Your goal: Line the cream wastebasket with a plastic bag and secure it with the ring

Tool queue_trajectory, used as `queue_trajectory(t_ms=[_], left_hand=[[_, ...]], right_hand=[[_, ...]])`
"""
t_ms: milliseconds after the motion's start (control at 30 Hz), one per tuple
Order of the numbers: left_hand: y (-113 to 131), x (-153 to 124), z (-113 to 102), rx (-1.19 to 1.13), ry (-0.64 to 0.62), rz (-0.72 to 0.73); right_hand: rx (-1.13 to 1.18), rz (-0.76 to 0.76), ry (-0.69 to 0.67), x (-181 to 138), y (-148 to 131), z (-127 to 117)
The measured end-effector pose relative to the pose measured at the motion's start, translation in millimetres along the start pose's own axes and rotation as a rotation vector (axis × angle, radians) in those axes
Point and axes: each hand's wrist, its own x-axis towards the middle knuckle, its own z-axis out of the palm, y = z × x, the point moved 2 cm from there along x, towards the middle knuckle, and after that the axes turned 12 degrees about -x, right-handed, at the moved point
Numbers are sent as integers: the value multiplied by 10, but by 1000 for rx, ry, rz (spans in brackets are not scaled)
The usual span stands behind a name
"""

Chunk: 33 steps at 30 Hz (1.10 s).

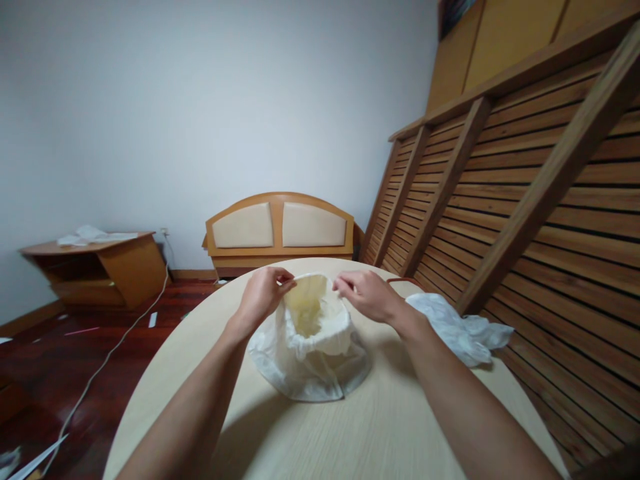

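Head view: my left grip (264, 289) and right grip (367, 293) pinch the bag (315, 363) rim, likely to spread its mouth.

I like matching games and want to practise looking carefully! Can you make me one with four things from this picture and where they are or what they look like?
1. open bag
2. crumpled bag
3. headboard
4. cord

A. lying on the dark red floor
B. has two cream panels
C. between the left hand and the right hand
D. on the table, off to the right

Right pairs: 1-C, 2-D, 3-B, 4-A
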Motion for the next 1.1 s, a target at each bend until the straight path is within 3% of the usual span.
queue_trajectory(t_ms=[67,167,400,633,867,1100], left_hand=[[-8,7,-13,-43,-43,-11],[-26,16,0,-117,-116,-26],[-115,22,104,-252,-307,-76],[-184,34,148,-327,-342,-148],[-259,58,197,-378,-316,-203],[-201,37,162,-399,-333,-210]], right_hand=[[-175,191,82,19,298,116],[-497,424,50,-17,691,383],[-652,586,-56,-294,1184,952],[-692,628,-141,-407,1369,1223],[-688,709,-219,-489,1419,1298],[-632,652,-274,-479,1396,1275]])
